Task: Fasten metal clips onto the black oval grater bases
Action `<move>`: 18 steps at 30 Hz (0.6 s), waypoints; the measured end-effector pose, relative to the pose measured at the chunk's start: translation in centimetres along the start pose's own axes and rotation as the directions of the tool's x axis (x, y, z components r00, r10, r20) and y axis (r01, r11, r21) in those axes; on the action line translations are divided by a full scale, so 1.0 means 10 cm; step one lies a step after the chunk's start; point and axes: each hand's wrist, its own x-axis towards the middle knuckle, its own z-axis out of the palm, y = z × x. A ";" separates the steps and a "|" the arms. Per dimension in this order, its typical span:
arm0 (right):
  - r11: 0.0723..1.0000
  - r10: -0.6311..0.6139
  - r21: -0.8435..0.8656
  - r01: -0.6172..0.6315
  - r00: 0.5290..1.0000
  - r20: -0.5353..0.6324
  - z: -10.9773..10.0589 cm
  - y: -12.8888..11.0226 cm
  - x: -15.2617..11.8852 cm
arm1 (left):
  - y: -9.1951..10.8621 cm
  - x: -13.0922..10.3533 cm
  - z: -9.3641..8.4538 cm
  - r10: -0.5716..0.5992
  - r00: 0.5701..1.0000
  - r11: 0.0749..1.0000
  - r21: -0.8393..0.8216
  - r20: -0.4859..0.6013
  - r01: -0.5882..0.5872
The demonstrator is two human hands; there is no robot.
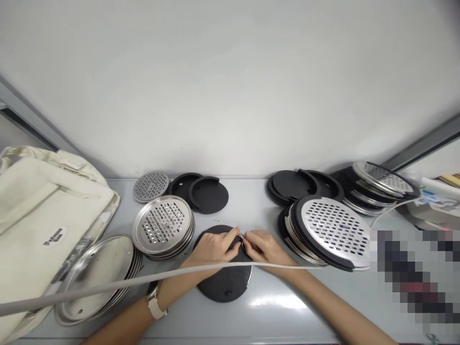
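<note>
A black disc (222, 282) lies on the table (276, 321), beneath both hands, with a bright line along its rim near four o'clock. At its one o'clock edge sits a small shiny piece (241, 236), its shape mostly hidden by fingers. The right hand (264, 244) has its grip together, pinching that piece. The left hand (212, 249) rests over the disc, thumb and forefinger bent towards the same piece; I cannot tell whether its grip is closed on it. A pale cable (172, 273) passes across the view in front of both forearms.

Taking the disc as the dial's centre, a stack of perforated silver plates (163, 224) stands at ten o'clock, plain silver plates (102, 268) at nine, overlapping black pieces (209, 196) at eleven, and another perforated stack (332, 230) between two and three.
</note>
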 end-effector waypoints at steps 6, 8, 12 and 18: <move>1.000 0.011 -0.021 -0.011 1.000 -0.015 0.00 -0.01 -0.01 | 0.00 0.00 -0.02 0.006 1.000 0.999 -0.040 0.011 -0.006; 1.000 0.018 -0.021 -0.019 1.000 -0.016 0.00 -0.03 -0.01 | 0.00 0.00 -0.01 0.009 1.000 0.999 -0.041 0.009 -0.009; 0.999 0.051 -0.015 -0.051 0.999 -0.014 -0.02 -0.05 -0.01 | 0.00 0.01 -0.01 0.015 1.000 0.998 -0.053 0.002 -0.015; 0.997 0.079 -0.010 -0.079 0.997 -0.008 -0.01 -0.06 -0.01 | -0.01 0.01 0.00 0.026 1.000 0.997 -0.074 0.001 -0.026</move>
